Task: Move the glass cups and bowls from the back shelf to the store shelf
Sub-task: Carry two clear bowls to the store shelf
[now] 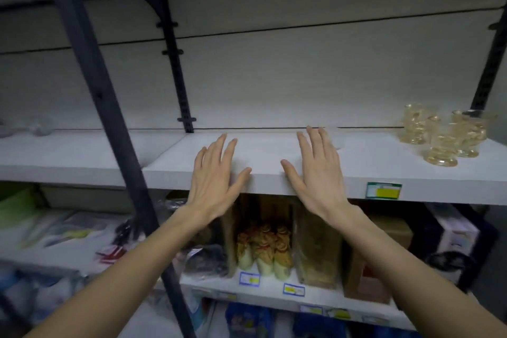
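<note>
hands: I see left hand [216, 173] and right hand [315, 170] at frame centre, fingers straight, holding nothing.
shelf: both over the white shelf board [274, 145].
glassware: cluster of amber-tinted footed glass cups [444, 134] at right edge.
next: I'd grip one stem per hand and lift straight up, so they don't clink.

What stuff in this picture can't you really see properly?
- Head view, glass cups: clumped at the right and overlapping, so their number is unclear.
- Price label: print too small to read.
- Clear item far left: blurred.
- Lower shelf goods: dim, partly behind both arms.
</note>
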The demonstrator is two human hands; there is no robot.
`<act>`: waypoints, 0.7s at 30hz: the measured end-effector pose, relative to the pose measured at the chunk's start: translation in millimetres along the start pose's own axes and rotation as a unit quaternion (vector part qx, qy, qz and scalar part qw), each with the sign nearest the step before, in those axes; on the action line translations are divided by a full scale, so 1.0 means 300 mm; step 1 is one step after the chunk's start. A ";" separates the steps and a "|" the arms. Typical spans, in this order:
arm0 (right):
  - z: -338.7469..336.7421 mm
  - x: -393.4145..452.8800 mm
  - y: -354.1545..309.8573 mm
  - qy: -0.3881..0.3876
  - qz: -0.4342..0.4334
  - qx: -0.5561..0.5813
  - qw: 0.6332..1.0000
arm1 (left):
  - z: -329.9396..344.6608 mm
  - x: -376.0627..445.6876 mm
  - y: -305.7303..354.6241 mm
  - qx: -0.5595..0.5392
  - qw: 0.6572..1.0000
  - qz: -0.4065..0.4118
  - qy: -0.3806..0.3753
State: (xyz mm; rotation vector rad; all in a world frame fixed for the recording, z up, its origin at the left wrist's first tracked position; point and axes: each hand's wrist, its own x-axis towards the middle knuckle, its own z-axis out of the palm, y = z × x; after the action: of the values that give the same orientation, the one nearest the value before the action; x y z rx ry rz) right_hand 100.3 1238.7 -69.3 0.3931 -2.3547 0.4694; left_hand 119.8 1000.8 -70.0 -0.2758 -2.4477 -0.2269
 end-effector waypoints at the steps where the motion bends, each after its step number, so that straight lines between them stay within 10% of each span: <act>1: 0.039 -0.020 -0.080 0.000 -0.008 0.018 1.000 | -0.034 -0.050 -0.073 0.018 1.000 -0.005 0.002; 21: 0.713 -0.042 -1.591 -0.172 -0.265 0.100 0.944 | -0.672 -0.786 -1.413 0.242 0.905 -0.334 -0.104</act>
State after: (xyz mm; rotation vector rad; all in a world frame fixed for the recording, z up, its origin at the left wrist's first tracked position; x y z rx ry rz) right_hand 177.6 723.6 -119.8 1.2535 -2.3916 0.4006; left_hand 312.1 513.0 -102.9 0.8042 -2.6221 0.1381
